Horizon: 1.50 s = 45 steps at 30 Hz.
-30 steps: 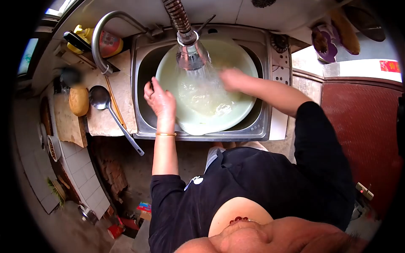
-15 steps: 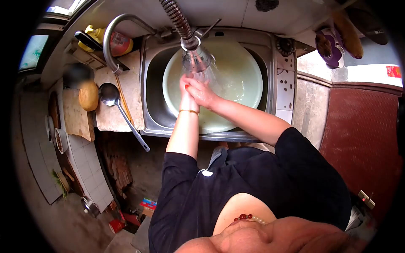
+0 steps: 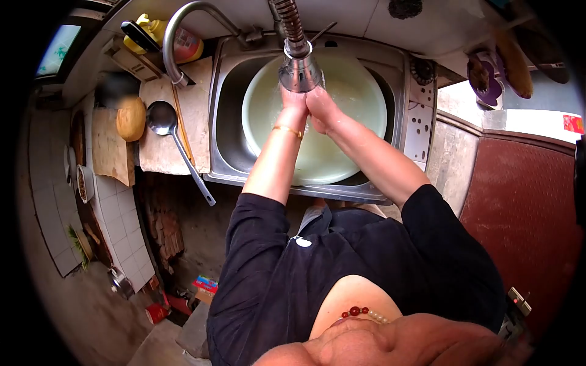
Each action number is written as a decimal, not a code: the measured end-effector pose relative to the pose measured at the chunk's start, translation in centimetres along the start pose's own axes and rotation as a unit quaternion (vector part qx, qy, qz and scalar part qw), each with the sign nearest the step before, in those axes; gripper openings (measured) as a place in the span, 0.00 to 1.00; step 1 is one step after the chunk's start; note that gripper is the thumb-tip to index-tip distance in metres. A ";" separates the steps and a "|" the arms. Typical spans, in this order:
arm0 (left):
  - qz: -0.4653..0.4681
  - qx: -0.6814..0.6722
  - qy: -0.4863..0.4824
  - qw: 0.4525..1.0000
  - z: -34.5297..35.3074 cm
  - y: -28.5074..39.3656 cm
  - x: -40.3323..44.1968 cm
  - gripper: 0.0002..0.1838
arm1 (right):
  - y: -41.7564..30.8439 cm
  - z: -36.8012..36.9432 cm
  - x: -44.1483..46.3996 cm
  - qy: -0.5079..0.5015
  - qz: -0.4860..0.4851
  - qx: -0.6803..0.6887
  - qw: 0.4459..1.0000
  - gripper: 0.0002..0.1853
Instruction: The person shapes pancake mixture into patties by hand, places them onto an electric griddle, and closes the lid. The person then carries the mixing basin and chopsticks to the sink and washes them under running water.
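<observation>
My left hand (image 3: 293,104), with a gold bracelet (image 3: 287,130) on its wrist, is under the metal spray head (image 3: 301,76) of a spring-hose tap. Beside it, close to touching, is my right hand (image 3: 322,107), its wrist wet. The spray head hides the fingers of both hands, so I cannot see whether they hold anything. Below them a large pale green basin (image 3: 378,116) of water sits in the steel sink (image 3: 227,137).
Left of the sink, a ladle (image 3: 163,119) and wooden chopsticks (image 3: 182,125) lie on a board, the ladle's handle overhanging the front edge. A yellow melon-like item (image 3: 130,119) and a curved tap (image 3: 176,73) are nearby. Purple-strapped slippers (image 3: 485,82) are at right.
Both hands have moved forward beneath the spray head. The right hand was laid over the left wrist; now they are side by side. The view has shifted slightly.
</observation>
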<state>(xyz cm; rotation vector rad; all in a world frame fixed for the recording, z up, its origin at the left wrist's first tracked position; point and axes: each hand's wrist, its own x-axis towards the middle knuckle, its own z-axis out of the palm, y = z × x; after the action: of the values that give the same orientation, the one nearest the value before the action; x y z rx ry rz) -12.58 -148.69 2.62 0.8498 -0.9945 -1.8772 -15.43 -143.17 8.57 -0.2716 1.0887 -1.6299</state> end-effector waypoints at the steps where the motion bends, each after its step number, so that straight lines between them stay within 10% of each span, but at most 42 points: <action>1: 0.003 0.033 0.016 0.999 0.2 0.6 -0.8 0.19 | 0.9 -0.4 0.5 -0.014 -0.014 0.012 1.000 0.22; 4: -0.164 -0.018 0.013 0.986 -0.4 2.1 -2.9 0.16 | 0.4 -0.1 1.2 -0.028 0.017 0.019 0.999 0.21; 7: 0.063 0.318 -0.059 0.944 -6.2 2.0 -2.4 0.14 | 1.0 0.9 3.9 -0.029 -0.015 -0.039 0.999 0.18; 10: 0.269 0.574 0.098 0.767 -9.4 5.7 -3.2 0.17 | 4.0 3.4 6.9 -0.010 -0.083 -0.171 0.982 0.15; 12: 0.107 0.562 0.272 0.774 -13.6 3.7 -1.6 0.22 | 7.5 5.5 7.3 0.014 -0.136 -0.293 0.946 0.13; 13: -0.044 0.297 0.207 0.931 -17.4 1.9 -0.7 0.26 | 9.1 6.3 6.8 0.020 -0.155 -0.341 0.927 0.12; 14: -0.121 0.121 0.206 0.963 -14.5 3.9 -2.1 0.29 | 10.7 6.8 6.2 0.018 -0.169 -0.380 0.909 0.11; 19: -0.112 0.089 0.156 0.977 -13.9 5.6 -2.5 0.31 | 15.4 1.6 0.3 -0.170 -0.123 -0.502 0.839 0.10; 24: 0.060 0.313 0.196 0.927 -13.0 4.6 -1.7 0.19 | 8.8 -5.7 -2.5 -0.418 0.041 -0.711 0.564 0.10; 26: 0.254 0.557 0.197 0.766 -11.2 4.4 -2.4 0.17 | 8.3 -9.4 0.7 -0.336 -0.015 -0.722 0.604 0.09; 29: 0.028 0.206 0.106 0.972 -6.7 2.8 -2.2 0.14 | 4.4 -8.3 5.4 -0.101 0.107 -0.589 0.795 0.11; 32: -0.151 -0.196 -0.061 0.967 -0.8 2.8 -2.3 0.17 | 4.5 -6.7 7.2 -0.032 0.165 -0.039 0.985 0.12; 37: -0.164 -0.425 -0.301 0.838 -1.9 -0.1 0.8 0.20 | 3.3 -4.8 5.9 -0.067 0.154 0.312 0.935 0.13; 38: -0.143 -0.362 -0.201 0.899 -1.8 -0.4 1.0 0.22 | 3.4 -4.5 5.8 -0.063 0.146 0.328 0.931 0.14; 40: -0.095 -0.217 0.006 0.972 -1.8 -1.2 1.5 0.25 | 3.5 -3.2 5.4 0.025 0.086 0.278 0.957 0.15; 42: 0.128 0.107 -0.003 0.986 -3.1 -1.6 1.9 0.27 | 2.6 -2.6 5.0 0.053 -0.040 -0.015 0.998 0.14; 45: 0.232 0.322 -0.006 0.918 -3.7 0.6 1.1 0.20 | 0.8 -4.5 5.8 0.039 -0.257 -0.557 0.789 0.11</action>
<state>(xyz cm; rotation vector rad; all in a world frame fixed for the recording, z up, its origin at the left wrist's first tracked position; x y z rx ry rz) -9.76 -151.03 1.25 0.8623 -1.6979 -1.1510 -20.06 -145.89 3.49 -1.3824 2.0907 -1.2259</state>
